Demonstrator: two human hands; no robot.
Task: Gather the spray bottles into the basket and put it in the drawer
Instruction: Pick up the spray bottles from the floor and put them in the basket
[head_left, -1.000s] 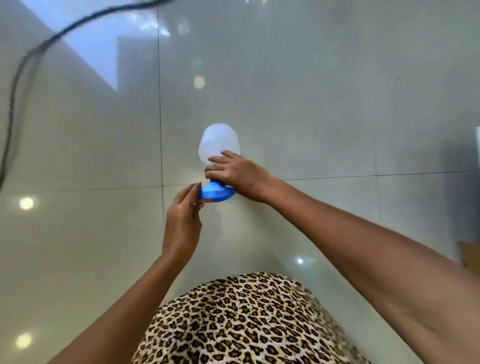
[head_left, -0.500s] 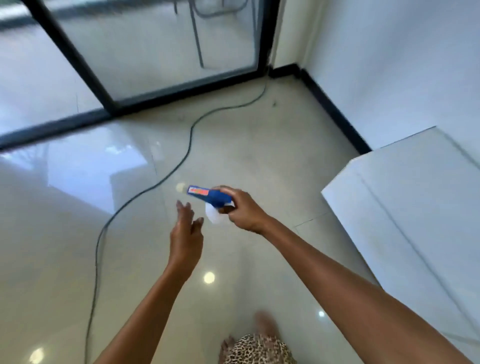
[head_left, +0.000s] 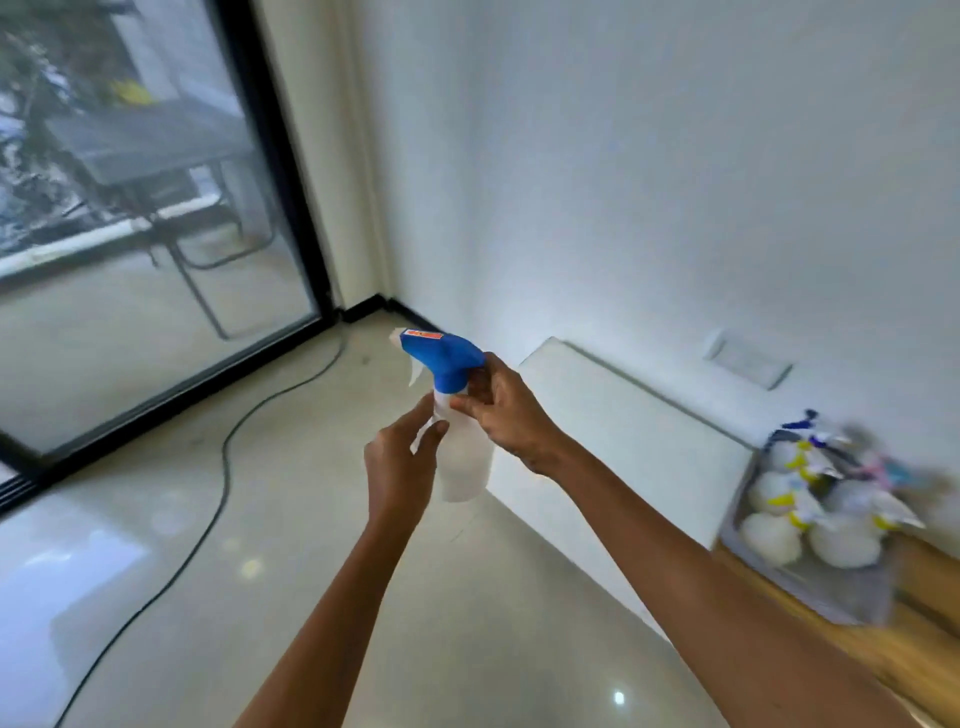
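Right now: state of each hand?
Left hand: partly open, fingertips touching the spray bottle body, no full grip.
Right hand: closed on the spray bottle just under its blue trigger head.

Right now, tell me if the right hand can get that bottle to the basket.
Probably yes. The right hand grips the spray bottle by its neck, and the basket sits to its right with open air between; the left hand only touches the bottle.

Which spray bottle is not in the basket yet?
The blue-headed spray bottle, held upright in the right hand; the others sit in the grey basket at right.
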